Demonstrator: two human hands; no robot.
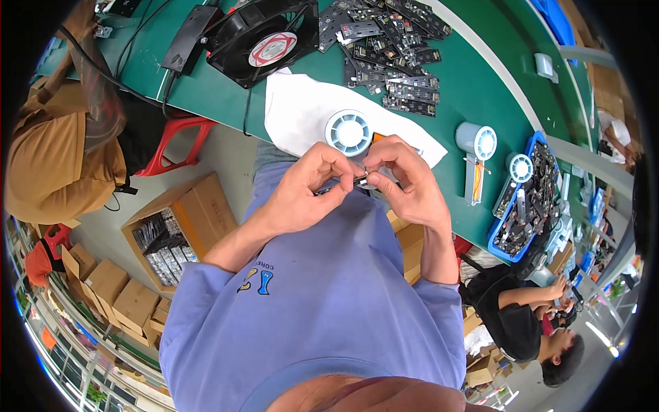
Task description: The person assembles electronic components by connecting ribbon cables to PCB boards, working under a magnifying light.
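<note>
Left hand and right hand both in a narrow fingertip grip on small dark board, just on the near side of white cloth; exact contact partly hidden. Best: left pinches edges firmly, right presses lightly, board brought over the cloth to catch drops; white spool sits on the cloth, so avoid bumping it

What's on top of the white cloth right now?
A pale blue spool sits on the white cloth, with an orange item beside it, partly covered by the right hand. What lies behind that hand or beneath the cloth cannot be seen.
</note>
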